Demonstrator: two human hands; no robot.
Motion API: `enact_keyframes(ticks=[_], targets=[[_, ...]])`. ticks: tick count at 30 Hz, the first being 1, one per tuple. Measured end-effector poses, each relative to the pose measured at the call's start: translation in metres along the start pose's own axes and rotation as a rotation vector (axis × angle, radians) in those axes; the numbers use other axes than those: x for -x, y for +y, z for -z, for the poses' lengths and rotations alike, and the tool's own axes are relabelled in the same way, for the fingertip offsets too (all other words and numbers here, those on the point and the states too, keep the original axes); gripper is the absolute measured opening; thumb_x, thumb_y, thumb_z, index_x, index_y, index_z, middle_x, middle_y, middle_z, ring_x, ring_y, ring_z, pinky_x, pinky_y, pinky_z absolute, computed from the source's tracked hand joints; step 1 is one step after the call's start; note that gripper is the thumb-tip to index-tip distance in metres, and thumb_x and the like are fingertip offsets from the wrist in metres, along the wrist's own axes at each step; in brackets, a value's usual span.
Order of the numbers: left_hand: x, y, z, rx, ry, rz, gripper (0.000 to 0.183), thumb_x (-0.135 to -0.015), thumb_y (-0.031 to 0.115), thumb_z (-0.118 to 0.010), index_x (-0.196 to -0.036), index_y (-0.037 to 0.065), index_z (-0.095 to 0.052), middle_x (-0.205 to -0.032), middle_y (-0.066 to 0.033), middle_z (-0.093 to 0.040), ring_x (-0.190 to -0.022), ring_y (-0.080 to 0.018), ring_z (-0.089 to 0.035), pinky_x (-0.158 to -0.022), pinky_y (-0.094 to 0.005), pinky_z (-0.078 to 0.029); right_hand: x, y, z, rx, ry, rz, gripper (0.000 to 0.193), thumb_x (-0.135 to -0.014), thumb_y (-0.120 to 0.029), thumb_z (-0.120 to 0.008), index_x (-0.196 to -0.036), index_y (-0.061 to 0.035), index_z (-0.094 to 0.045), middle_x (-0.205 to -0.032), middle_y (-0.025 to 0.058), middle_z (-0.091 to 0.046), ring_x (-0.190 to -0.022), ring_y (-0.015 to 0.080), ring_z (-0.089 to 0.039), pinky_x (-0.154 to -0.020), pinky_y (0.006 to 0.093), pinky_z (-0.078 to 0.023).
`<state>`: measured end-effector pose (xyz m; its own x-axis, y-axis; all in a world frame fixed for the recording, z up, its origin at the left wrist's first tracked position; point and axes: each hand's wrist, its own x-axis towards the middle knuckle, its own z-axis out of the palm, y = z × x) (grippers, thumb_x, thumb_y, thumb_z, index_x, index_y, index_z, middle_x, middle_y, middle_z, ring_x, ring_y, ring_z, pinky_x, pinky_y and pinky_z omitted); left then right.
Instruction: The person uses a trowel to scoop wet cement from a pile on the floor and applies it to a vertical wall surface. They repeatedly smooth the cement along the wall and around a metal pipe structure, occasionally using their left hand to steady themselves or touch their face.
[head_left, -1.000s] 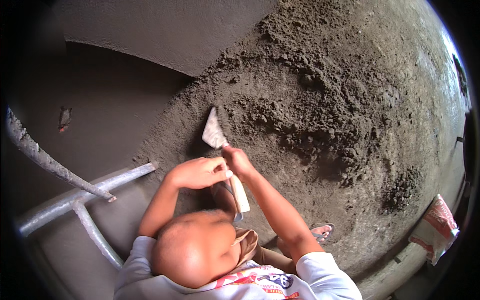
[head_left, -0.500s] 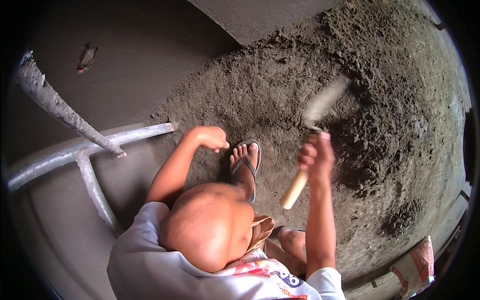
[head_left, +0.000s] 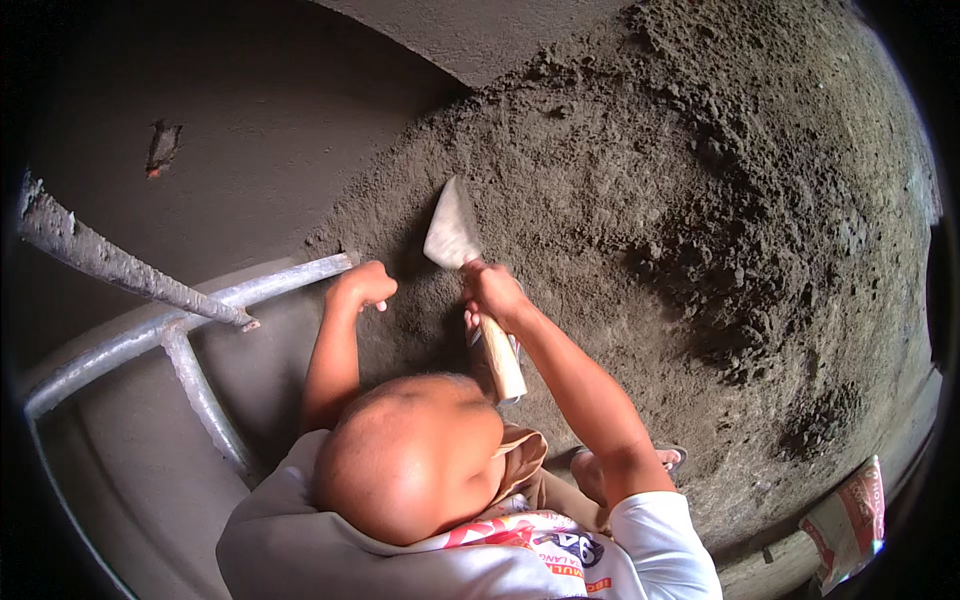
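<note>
My right hand (head_left: 494, 292) is wrapped round the wooden handle of a trowel (head_left: 452, 232). The trowel's pointed metal blade reaches away from me over the grey mortar (head_left: 590, 220), close to the dark wall side; whether it touches the mortar I cannot tell. Its pale handle sticks out behind my hand, above my sandalled foot, which is mostly hidden. My left hand (head_left: 364, 287) is curled closed beside the end of a metal pipe, with nothing visible in the fingers. That forearm stands beside my bent knee (head_left: 400, 455).
A mortar-spattered metal pipe frame (head_left: 280, 284) lies at the left, with a rough rod (head_left: 120, 258) crossing it. A smooth dark grey wall (head_left: 270, 130) rises at upper left. Loose clumps of mortar (head_left: 740, 270) lie to the right. A printed sack (head_left: 848, 525) is at lower right.
My right hand has swung left with the trowel, from the clumpy mortar to in front of my foot. My left hand has shifted slightly left, nearer the pipe's end.
</note>
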<state>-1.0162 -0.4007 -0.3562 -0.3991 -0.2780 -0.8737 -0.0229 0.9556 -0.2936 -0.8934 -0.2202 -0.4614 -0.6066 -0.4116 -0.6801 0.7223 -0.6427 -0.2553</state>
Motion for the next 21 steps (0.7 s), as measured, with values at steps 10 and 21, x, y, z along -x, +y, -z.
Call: enact_keyframes(ticks=[10,21], targets=[[0.001,0.038,-0.001,0.002,0.009,-0.119,0.028,-0.07,0.014,-0.05,-0.078,-0.006,-0.069,-0.082,-0.0185,-0.071,-0.066,-0.0302,-0.067,-0.063,-0.0418,-0.053,0.08,-0.086,0.09,-0.219,0.252,0.157,0.032,-0.098,-0.045,-0.049,-0.084,-0.0161,-0.048,-0.063,-0.0047,-0.041,-0.048,0.0106,-0.041,-0.04,0.029,-0.037],[0.001,0.056,0.011,-0.021,0.224,-0.263,0.037,-0.084,0.026,-0.052,-0.07,-0.003,-0.07,-0.074,-0.0176,-0.071,-0.075,-0.0312,-0.07,-0.077,-0.0413,-0.054,0.044,-0.078,0.019,-0.077,0.09,0.173,0.03,-0.095,-0.04,-0.052,-0.078,-0.0162,-0.046,-0.063,-0.0027,-0.041,-0.049,0.0119,-0.039,-0.042,0.0311,-0.04]])
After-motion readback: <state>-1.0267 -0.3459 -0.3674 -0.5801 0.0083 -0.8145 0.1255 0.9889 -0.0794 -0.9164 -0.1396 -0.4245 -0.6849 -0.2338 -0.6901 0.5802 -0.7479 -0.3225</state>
